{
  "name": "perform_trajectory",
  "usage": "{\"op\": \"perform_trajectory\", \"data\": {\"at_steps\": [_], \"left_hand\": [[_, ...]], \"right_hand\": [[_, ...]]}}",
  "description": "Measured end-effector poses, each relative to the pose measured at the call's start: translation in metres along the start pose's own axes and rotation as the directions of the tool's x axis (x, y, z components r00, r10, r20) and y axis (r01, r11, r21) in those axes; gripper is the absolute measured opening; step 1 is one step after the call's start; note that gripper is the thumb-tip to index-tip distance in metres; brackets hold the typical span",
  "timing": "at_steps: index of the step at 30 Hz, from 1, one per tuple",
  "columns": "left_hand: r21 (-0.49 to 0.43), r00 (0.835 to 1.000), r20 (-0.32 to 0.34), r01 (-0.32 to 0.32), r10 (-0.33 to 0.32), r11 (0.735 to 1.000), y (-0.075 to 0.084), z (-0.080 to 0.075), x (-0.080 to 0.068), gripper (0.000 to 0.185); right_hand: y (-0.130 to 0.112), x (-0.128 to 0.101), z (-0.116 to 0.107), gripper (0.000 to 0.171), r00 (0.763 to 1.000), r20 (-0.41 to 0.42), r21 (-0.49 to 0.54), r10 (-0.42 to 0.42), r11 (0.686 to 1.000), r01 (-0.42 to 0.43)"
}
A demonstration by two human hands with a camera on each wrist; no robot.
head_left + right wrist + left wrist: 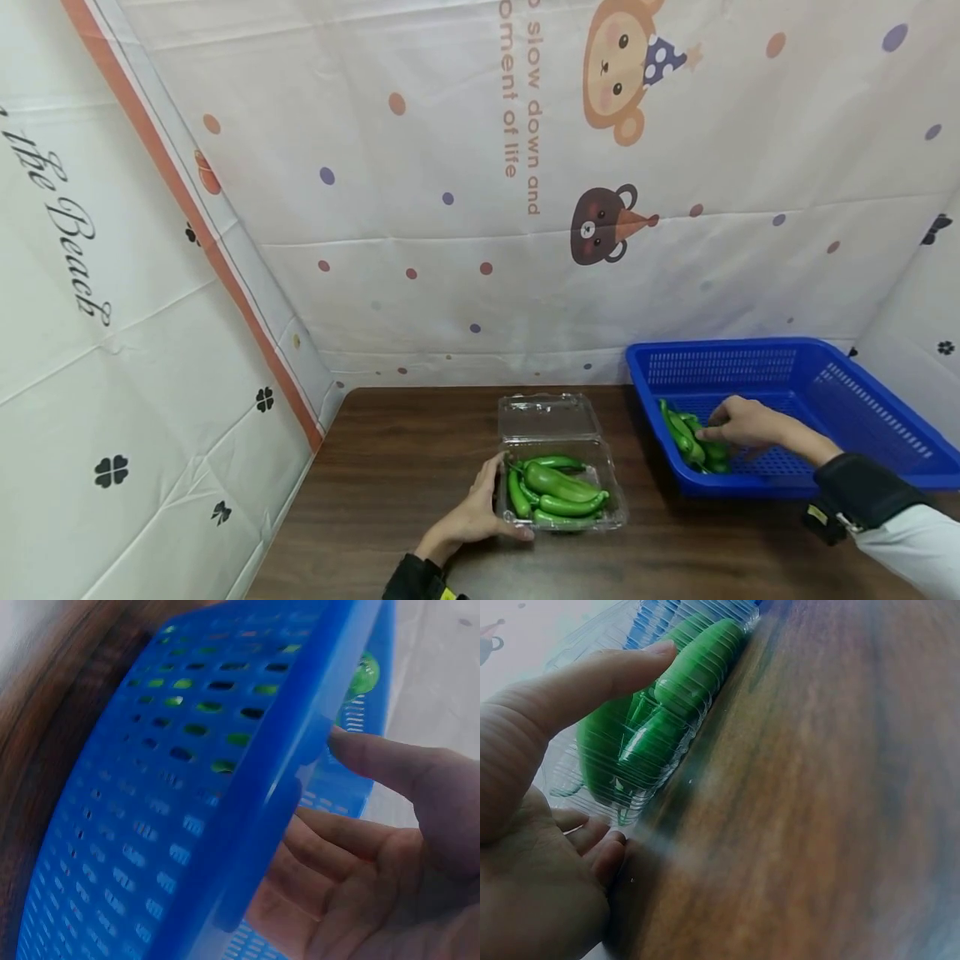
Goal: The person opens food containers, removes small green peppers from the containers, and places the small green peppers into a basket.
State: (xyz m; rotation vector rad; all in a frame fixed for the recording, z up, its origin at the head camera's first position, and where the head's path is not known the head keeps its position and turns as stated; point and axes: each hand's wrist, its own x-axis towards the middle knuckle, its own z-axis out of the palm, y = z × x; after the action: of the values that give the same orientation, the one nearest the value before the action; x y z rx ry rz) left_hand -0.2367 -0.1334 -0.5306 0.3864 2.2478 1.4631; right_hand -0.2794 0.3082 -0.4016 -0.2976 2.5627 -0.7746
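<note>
A clear plastic clamshell box stands on the brown table with its lid open at the back. Several green peppers lie in it. My left hand rests against its left front corner, fingers along the side and thumb straight on the ribbed wall. My right hand reaches into the blue basket, its fingers down on a small heap of green peppers. In the right wrist view the basket rim hides the fingertips, and the palm holds nothing.
The wooden table is boxed in by white printed sheets on the left and behind. The basket sits at the right rear, close to the clamshell box.
</note>
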Motion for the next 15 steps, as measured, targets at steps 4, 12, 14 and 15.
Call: {"op": "perform_trajectory", "data": {"at_steps": [4, 12, 14, 15], "left_hand": [[0.007, 1.000, -0.001, 0.002, -0.002, 1.000, 0.0011, -0.0004, 0.0004, 0.122], [0.018, 1.000, 0.005, -0.003, 0.003, 1.000, 0.0010, -0.0020, 0.0011, 0.121], [0.015, 1.000, 0.004, 0.003, -0.003, 1.000, 0.0002, -0.0014, 0.0008, 0.122], [0.014, 1.000, 0.003, 0.001, -0.001, 1.000, -0.0001, -0.0009, 0.0005, 0.122]], "right_hand": [[0.0004, -0.0014, 0.0014, 0.051, 0.998, 0.064, 0.027, -0.007, 1.000, 0.005], [-0.0006, -0.0037, 0.0075, 0.052, 0.998, 0.056, 0.004, -0.009, 1.000, 0.008], [-0.0005, -0.0041, 0.0076, 0.053, 0.999, 0.048, -0.008, -0.013, 1.000, 0.013], [-0.0001, -0.0042, 0.0073, 0.054, 0.999, 0.044, -0.007, -0.015, 1.000, 0.015]]}}
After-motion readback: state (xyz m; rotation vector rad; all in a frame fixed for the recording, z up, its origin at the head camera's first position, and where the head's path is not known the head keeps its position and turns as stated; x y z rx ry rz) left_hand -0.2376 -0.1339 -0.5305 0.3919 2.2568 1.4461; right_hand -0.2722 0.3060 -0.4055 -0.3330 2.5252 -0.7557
